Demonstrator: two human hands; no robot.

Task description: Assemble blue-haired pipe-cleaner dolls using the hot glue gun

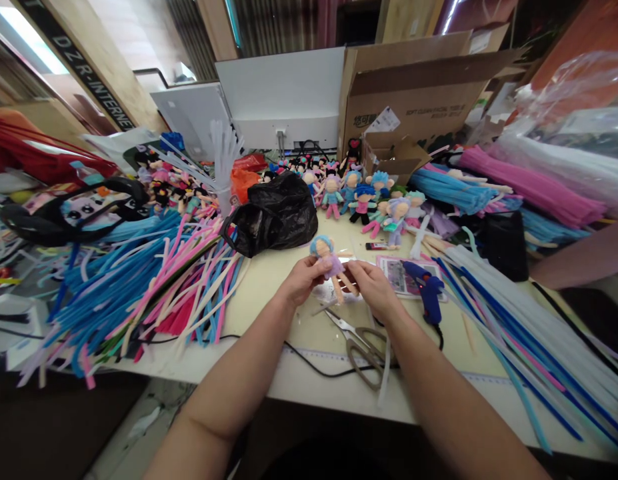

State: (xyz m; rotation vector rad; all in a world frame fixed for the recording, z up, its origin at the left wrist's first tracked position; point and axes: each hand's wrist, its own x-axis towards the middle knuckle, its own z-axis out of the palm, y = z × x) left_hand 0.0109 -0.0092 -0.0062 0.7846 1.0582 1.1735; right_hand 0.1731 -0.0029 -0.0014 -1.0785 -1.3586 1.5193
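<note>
A small pipe-cleaner doll (333, 265) with blue hair, a lilac top and beige limbs is held upright above the table. My left hand (305, 279) grips its body from the left, thumb across the lilac top. On the other side my right hand (369, 283) has its fingers pinched at the doll's arm and leg; exactly what those fingertips hold is partly hidden. Scissors (361, 340) with olive handles lie below the hands, blades slightly apart. To the right rests a blue glue gun (429, 292) on a printed card packet (399, 275).
Bundles of coloured pipe cleaners (123, 280) cover the left side, with more white and blue stems (529, 333) at right. Behind are a black plastic bag (279, 213), several finished dolls (363, 200) and a cardboard box (409, 100). A black cable (313, 365) crosses the front edge.
</note>
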